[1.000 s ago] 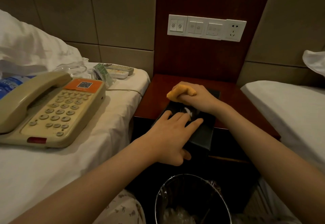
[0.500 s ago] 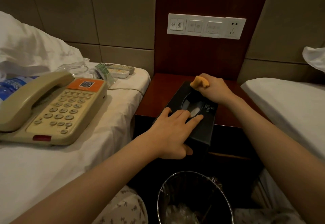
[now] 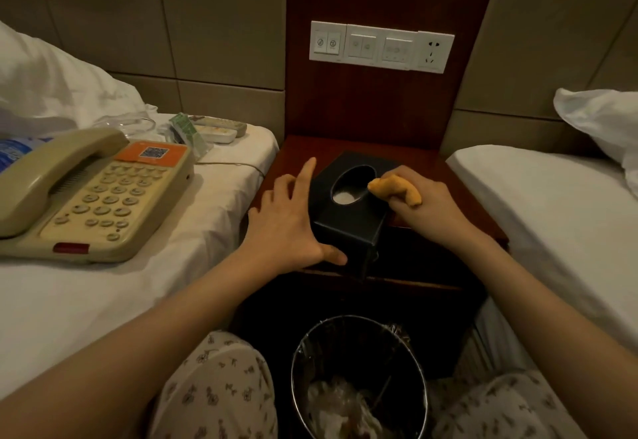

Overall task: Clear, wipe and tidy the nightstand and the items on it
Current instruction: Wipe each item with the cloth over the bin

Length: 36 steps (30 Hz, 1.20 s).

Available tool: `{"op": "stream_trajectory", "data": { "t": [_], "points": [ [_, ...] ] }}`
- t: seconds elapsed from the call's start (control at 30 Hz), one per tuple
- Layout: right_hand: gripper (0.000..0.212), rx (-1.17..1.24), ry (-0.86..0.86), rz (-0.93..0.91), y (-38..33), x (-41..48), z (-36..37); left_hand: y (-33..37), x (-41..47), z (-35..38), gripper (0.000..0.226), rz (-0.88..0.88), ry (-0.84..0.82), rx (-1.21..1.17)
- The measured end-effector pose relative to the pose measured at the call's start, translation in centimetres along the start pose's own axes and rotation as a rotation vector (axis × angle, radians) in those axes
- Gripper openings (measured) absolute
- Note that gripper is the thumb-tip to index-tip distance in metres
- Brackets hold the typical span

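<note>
A black tissue box (image 3: pixel 348 228) with an oval opening showing white tissue stands on the dark red wooden nightstand (image 3: pixel 297 148), near its front edge. My left hand (image 3: pixel 286 228) lies flat against the box's left side, fingers spread, thumb at its lower front corner. My right hand (image 3: pixel 428 202) is closed around a bunched orange cloth (image 3: pixel 397 190), pressed on the box's top right edge beside the opening.
A beige telephone (image 3: pixel 86 197) sits on the left bed, with remotes (image 3: pixel 221 128), a green packet and a blue water bottle behind it. A lined waste bin (image 3: pixel 359 376) stands below the nightstand. White bed and pillow on the right; switch panel (image 3: pixel 379 47) above.
The tissue box now sits upright, further back on the nightstand. My left hand slid from its top to its left side. My right hand with the cloth moved from the far corner to the top right edge.
</note>
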State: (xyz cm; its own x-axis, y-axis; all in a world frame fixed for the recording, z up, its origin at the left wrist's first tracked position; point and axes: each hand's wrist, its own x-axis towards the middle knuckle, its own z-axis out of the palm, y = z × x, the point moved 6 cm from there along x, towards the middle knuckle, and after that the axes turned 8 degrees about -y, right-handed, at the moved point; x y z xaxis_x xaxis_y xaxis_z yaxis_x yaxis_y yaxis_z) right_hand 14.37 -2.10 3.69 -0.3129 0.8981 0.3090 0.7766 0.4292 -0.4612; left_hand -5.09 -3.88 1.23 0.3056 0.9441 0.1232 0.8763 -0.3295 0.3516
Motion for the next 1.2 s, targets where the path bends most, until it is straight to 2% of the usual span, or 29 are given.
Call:
{"op": "stream_trajectory", "data": {
  "t": [0.13,0.4,0.53,0.63,0.77,0.9,1.0,1.2],
  "points": [
    [0.028,0.058,-0.038,-0.088,-1.9,-1.9,0.6,-0.7,-0.2,0.4,0.142,-0.023,0.077,-0.19],
    [0.028,0.041,-0.199,-0.288,-6.0,-2.2,2.2,-0.9,-0.2,0.9,0.144,-0.016,0.196,-0.381],
    [0.028,0.011,-0.244,-0.296,-7.0,0.1,3.3,-2.2,0.7,1.3,0.14,-0.116,0.187,-0.729],
    [0.03,-0.002,-0.274,-0.308,-8.0,2.4,4.4,-2.7,0.8,1.7,0.14,-0.127,0.182,-0.834],
    [0.029,-0.059,-0.282,-0.286,-8.2,5.5,5.4,-2.9,0.8,2.0,0.135,-0.135,0.182,-0.793],
    [0.02,-0.135,-0.21,-0.115,-5.2,8.9,5.1,-2.6,1.1,2.1,0.126,-0.122,0.151,-0.768],
    [0.015,-0.079,-0.139,-0.032,-3.2,9.9,4.7,-2.5,1.2,2.0,0.123,-0.113,0.139,-0.756],
    [0.024,0.076,-0.197,-0.151,-5.4,5.8,4.2,-2.3,1.1,1.7,0.122,-0.084,0.173,-0.709]
  ]
}}
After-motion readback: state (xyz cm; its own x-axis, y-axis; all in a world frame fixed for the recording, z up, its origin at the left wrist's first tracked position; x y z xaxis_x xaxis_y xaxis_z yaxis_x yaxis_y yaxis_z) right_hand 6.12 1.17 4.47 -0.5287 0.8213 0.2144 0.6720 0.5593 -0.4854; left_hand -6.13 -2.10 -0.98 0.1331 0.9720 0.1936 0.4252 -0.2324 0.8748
